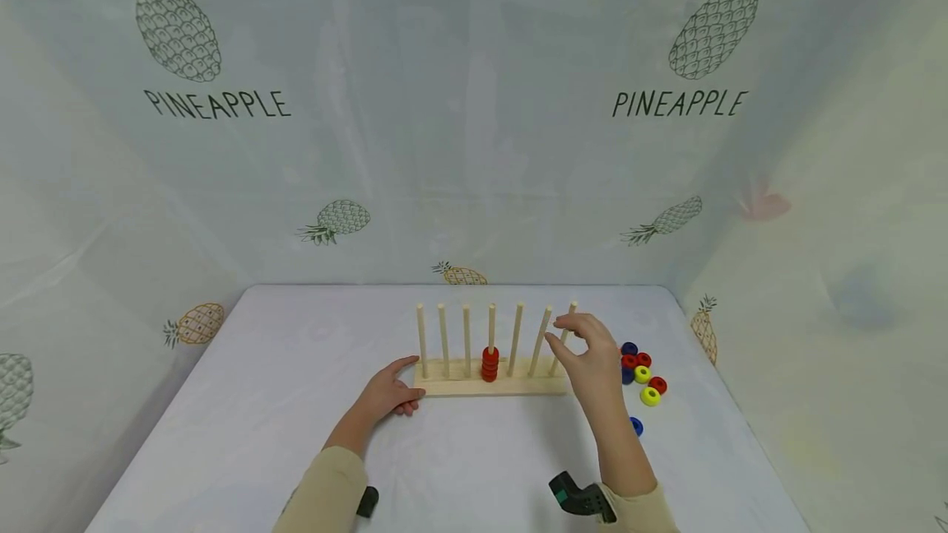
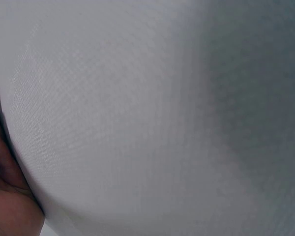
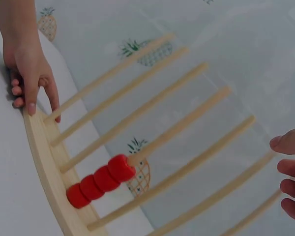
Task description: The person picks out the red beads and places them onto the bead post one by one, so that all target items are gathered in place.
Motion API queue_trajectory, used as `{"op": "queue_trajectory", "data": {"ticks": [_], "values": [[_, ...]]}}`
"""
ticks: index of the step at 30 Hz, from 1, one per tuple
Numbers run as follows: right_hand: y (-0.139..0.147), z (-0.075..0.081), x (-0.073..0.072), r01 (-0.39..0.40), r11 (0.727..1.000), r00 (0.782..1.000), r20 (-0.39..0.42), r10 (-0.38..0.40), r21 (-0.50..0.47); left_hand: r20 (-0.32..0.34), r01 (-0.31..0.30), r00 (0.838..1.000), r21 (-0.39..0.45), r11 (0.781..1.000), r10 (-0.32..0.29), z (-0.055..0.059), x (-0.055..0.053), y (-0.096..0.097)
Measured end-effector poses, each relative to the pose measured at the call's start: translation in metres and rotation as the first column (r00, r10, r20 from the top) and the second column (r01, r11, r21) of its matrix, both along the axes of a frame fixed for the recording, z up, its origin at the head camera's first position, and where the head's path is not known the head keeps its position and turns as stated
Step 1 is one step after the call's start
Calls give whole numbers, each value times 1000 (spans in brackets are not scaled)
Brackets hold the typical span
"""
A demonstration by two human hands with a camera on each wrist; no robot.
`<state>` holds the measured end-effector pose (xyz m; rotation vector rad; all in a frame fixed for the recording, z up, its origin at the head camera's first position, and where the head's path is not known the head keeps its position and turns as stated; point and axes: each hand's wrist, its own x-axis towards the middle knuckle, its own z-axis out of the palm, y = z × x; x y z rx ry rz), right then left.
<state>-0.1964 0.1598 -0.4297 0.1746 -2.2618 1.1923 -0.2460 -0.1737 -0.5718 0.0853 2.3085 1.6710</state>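
A wooden peg stand (image 1: 489, 387) with several upright pegs stands on the white table. Several red beads (image 1: 490, 364) are stacked on its middle peg; the right wrist view also shows these red beads (image 3: 101, 181). My left hand (image 1: 387, 392) grips the left end of the base, thumb at the front and index finger behind. In the left wrist view only part of that hand (image 2: 10, 196) shows at the edge. My right hand (image 1: 592, 360) is raised by the tops of the rightmost pegs, fingers bent, thumb and index finger apart with nothing between them.
Right of the stand, partly behind my right hand, lie loose red, blue and yellow beads, among them a yellow bead (image 1: 650, 396), a red bead (image 1: 657, 385) and a blue bead (image 1: 636, 426). A pineapple-print curtain (image 1: 474, 146) hangs behind the table (image 1: 296, 401).
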Motion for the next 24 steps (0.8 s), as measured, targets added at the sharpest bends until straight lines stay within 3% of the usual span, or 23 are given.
{"op": "queue_trajectory", "data": {"ticks": [16,24], "values": [[44,-23,4,150,988,984,93,-152,31,1,-6,1000,4,1000,6,-1,0,1],[61,-33,10,213,975,945,237,-223,67,-5,-4,1000,10,1000,4,-1,0,0]]}}
